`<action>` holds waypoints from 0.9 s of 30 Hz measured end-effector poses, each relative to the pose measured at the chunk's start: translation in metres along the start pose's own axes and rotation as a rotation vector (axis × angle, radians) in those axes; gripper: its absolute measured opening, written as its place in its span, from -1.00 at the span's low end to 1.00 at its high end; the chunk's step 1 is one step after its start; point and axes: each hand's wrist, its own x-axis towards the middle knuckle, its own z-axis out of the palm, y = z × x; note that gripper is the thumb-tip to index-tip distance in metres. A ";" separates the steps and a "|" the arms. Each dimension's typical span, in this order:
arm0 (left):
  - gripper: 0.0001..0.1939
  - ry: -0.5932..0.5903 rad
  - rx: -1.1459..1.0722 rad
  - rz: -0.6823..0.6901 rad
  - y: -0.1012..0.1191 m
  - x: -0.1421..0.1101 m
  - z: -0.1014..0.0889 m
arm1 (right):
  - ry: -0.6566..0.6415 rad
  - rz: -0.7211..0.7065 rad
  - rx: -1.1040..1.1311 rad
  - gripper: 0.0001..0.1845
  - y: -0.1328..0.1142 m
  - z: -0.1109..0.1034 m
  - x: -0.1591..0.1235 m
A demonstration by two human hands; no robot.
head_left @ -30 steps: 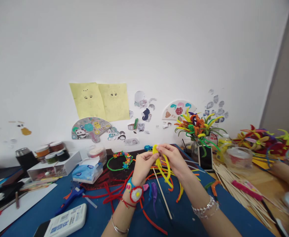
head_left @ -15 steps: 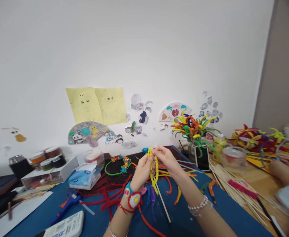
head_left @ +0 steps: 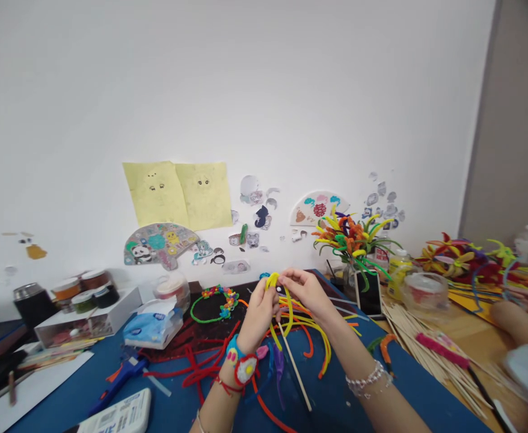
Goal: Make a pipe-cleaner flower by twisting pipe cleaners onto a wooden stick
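My left hand (head_left: 264, 300) is closed on yellow pipe cleaners (head_left: 272, 280), pinching them near their bent top. A thin wooden stick (head_left: 296, 370) slants down toward me from beneath that hand; its upper end is hidden by my fingers. My right hand (head_left: 304, 290) pinches a yellow strand close to the same top, and the strand loops down between the two hands. Below them on the blue mat lie a purple pipe-cleaner piece (head_left: 279, 364) and several orange and yellow pipe cleaners (head_left: 325, 349).
Red pipe cleaners (head_left: 196, 367), a blue glue gun (head_left: 122, 382) and a tissue pack (head_left: 153, 328) lie at left. A pipe-cleaner bouquet (head_left: 352, 237) stands behind a phone (head_left: 369, 293) at right. Wooden sticks (head_left: 420, 343) spread near another person's arm (head_left: 519, 322) at far right.
The yellow loop between my hands has shifted and narrowed, its lower end swinging left. Both hands stay close together at nearly the same spot.
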 end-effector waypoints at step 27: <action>-0.80 0.034 0.240 0.229 0.014 -0.001 -0.013 | -0.078 -0.149 -0.231 -0.72 -0.017 -0.002 -0.012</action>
